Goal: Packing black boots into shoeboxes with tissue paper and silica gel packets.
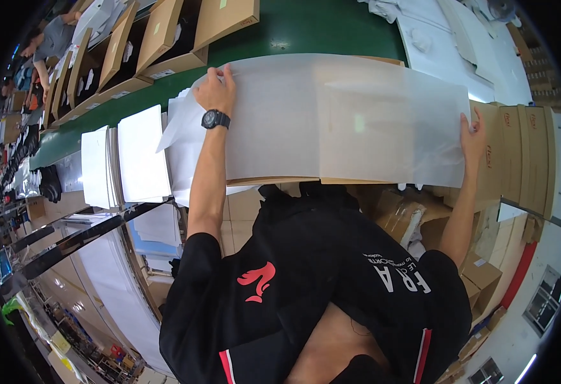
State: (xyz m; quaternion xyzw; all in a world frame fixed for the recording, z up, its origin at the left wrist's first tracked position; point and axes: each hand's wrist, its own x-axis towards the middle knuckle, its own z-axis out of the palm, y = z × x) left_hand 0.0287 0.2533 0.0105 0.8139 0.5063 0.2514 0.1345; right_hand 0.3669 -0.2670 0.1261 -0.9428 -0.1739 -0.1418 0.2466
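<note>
Holding a large translucent white sheet (331, 121) spread flat between two hands, over a flat brown cardboard piece (274, 181) whose edge shows along the sheet's near side. Left hand (216, 89), with a black wristwatch (216, 119), set on the sheet's far left corner, fingers (219, 72) curled and pinching the corner's edge. Right hand (473, 136) at the sheet's right edge, fingers pressed together and laid along that edge, thumb side toward the sheet; whether gripping or only resting flat, cannot tell. Sheet lying across the near side of a green worktop (293, 29), reaching from the left hand to the right one.

Just left of the sheet, stacks of white sheets (141, 153) standing side by side, touching a looser pile of thin white paper under the left forearm. Beyond the green strip, a row of open brown cartons (165, 32). Right of the right hand, a stack of flattened brown cardboard boxes (523, 153). Farther right and behind, more white sheets (459, 38) on another surface. At upper left, another person (53, 38) bent over the cartons, well apart.
</note>
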